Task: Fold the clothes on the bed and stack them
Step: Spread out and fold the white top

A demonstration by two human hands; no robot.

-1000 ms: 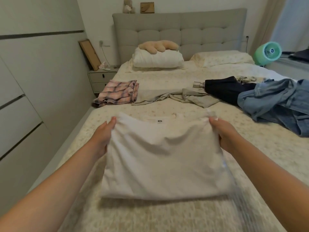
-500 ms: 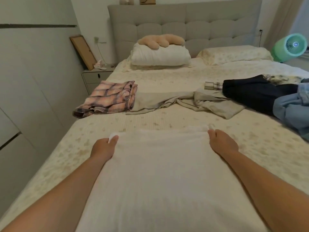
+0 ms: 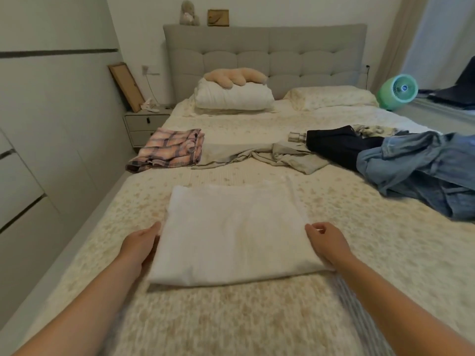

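Note:
A white shirt [image 3: 231, 235], folded into a flat rectangle, lies on the bed [image 3: 231, 319] right in front of me. My left hand [image 3: 140, 244] holds its left edge, thumb on top and fingers tucked under the cloth. At the right edge, my right hand [image 3: 326, 240] pinches the cloth with curled fingers. Further up the bed, a pink plaid garment [image 3: 169, 150] lies folded at the left. Beside it a beige garment [image 3: 259, 155] is spread out loose. A dark garment [image 3: 339, 145] and crumpled blue denim [image 3: 416, 170] lie at the right.
A rolled white duvet [image 3: 234, 98] and a pillow [image 3: 331, 97] sit by the grey headboard. A nightstand [image 3: 145, 124] and wardrobe doors [image 3: 38, 150] run along the left side of the bed. A green fan [image 3: 397, 91] stands at the far right.
The shirt went from held up to lying flat on the bed. Both hands slid from its far corners back along the side edges toward me.

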